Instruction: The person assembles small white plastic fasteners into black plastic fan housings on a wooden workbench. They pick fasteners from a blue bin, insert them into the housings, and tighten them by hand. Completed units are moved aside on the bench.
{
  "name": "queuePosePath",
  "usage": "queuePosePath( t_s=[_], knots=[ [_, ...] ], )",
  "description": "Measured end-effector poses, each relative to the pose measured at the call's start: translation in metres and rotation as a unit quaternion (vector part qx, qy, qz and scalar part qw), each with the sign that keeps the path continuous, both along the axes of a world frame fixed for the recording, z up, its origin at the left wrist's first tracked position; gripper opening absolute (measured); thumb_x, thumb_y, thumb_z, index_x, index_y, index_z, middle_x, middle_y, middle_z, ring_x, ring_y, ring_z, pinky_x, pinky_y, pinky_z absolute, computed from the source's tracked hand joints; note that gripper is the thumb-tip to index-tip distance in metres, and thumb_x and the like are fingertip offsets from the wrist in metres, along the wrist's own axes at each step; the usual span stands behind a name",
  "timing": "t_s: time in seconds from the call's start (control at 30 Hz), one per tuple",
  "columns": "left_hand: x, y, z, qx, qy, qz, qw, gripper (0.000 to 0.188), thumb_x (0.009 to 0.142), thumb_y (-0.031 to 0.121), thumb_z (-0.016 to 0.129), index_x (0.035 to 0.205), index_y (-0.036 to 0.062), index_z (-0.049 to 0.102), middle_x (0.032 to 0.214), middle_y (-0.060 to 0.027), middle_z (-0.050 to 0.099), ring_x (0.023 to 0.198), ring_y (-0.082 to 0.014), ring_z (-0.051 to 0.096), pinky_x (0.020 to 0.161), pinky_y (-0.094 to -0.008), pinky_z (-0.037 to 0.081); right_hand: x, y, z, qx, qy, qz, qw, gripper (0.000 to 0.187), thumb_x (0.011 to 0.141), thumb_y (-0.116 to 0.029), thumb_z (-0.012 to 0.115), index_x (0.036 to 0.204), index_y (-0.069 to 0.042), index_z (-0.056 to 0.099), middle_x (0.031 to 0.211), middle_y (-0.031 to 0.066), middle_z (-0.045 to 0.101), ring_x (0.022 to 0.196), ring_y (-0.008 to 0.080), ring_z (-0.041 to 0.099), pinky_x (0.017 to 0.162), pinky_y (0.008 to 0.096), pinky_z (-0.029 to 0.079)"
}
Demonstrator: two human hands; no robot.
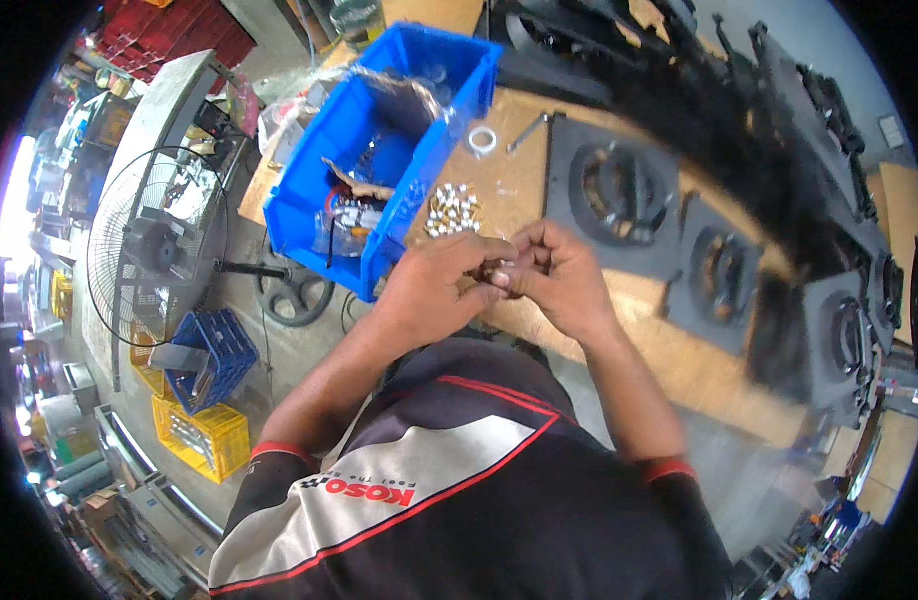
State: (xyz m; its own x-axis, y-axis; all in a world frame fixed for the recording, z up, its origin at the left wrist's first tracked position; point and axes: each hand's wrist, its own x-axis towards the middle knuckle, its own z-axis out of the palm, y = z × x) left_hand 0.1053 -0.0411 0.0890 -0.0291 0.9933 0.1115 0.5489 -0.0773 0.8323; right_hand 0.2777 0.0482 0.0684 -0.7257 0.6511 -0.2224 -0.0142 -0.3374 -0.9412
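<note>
Both hands meet over the near edge of the wooden workbench [524, 190]. My left hand [444, 280] is closed, its fingertips pinched around something small and dark that the fingers mostly hide. From the other side my right hand [567, 280] closes thumb and fingers at the same spot. Just beyond the left hand lies a loose pile of small white and brass-coloured fittings [452, 208]. A white ring [482, 140] rests farther back, beside a thin metal tool [527, 132].
A blue plastic bin [324, 150] with bagged parts stands left of the fittings. Black square panels with round openings [619, 195] line the bench to the right. On the left are a fan [157, 245] and yellow crates [204, 435] on the floor.
</note>
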Motion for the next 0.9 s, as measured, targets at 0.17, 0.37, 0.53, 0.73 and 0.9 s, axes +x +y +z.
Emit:
queuePosePath(
  t_s=[0.17,0.37,0.53,0.73,0.9],
  knots=[
    [-0.008,-0.012,-0.021,-0.045,-0.059,0.062,0.995,0.03,0.082,0.008,0.075,0.111,0.005,0.07,0.091,-0.011,0.068,0.081,-0.0194,0.068,0.07,-0.0314,0.053,0.006,-0.011,-0.044,-0.075,-0.009,0.037,0.996,0.023,0.096,-0.022,0.066,0.11,-0.004,0.058,0.09,0.0028,0.065,0.083,0.0088,0.064,0.068,0.0245,0.054],
    [-0.041,-0.056,-0.059,-0.198,-0.166,0.113,0.96,0.024,0.087,0.008,0.074,0.109,0.0005,0.07,0.091,-0.0042,0.071,0.08,-0.0081,0.061,0.071,-0.0272,0.051,0.012,-0.062,-0.175,0.298,-0.21,0.361,0.858,0.05,0.088,-0.035,0.067,0.126,-0.004,0.061,0.118,0.0225,0.064,0.11,0.0399,0.061,0.096,0.0462,0.047],
    [-0.042,-0.161,-0.17,-0.378,-0.231,0.088,0.892,0.019,0.09,0.008,0.072,0.108,0.0016,0.069,0.093,-0.0015,0.069,0.084,-0.0084,0.06,0.077,-0.0267,0.049,0.034,-0.062,-0.177,0.176,-0.313,0.382,0.852,0.054,0.088,-0.039,0.066,0.128,-0.003,0.061,0.131,0.0223,0.059,0.121,0.0402,0.055,0.101,0.0459,0.045],
    [-0.036,-0.187,-0.204,-0.404,-0.489,0.15,0.758,0.017,0.09,0.008,0.072,0.106,0.002,0.068,0.096,0.0006,0.068,0.091,-0.0095,0.06,0.086,-0.0263,0.047,0.07,-0.071,-0.213,0.071,-0.287,0.311,0.903,0.083,0.082,-0.06,0.069,0.139,-0.002,0.052,0.138,0.0235,0.055,0.128,0.0379,0.052,0.107,0.0426,0.041],
    [-0.033,-0.133,-0.187,-0.441,-0.354,0.051,0.823,0.019,0.091,0.01,0.071,0.107,0.0001,0.068,0.097,-0.0013,0.069,0.09,-0.009,0.061,0.084,-0.0261,0.048,0.047,-0.068,-0.243,-0.019,-0.204,0.331,0.921,0.089,0.079,-0.055,0.076,0.143,0.0,0.047,0.145,0.0215,0.049,0.132,0.0313,0.049,0.108,0.0389,0.04]
  ],
)
